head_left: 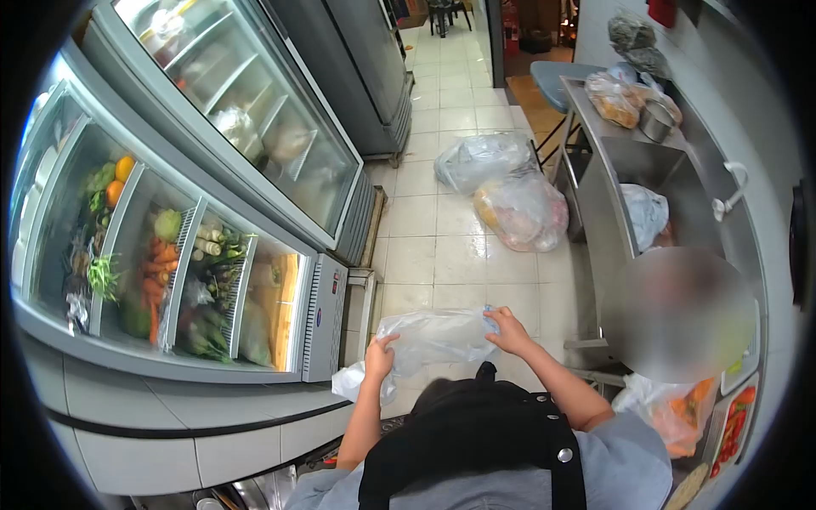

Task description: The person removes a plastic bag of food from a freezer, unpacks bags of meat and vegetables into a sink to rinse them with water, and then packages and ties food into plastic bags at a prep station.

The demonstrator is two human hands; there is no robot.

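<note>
A clear plastic bag is stretched between my two hands, above the tiled floor. My left hand is closed on its left side, and a loose whitish part of the plastic hangs below and outside that wrist. At the other end, my right hand pinches the bag's upper right corner, where a bluish edge shows. Nothing can be made out inside the bag. Beneath the hands is the black apron on my body.
Left stands a glass-front fridge with carrots and other vegetables. Filled plastic bags lie on the floor ahead. On the right runs a steel sink with a metal pot; a tray of red peppers sits nearer. One area there is blurred.
</note>
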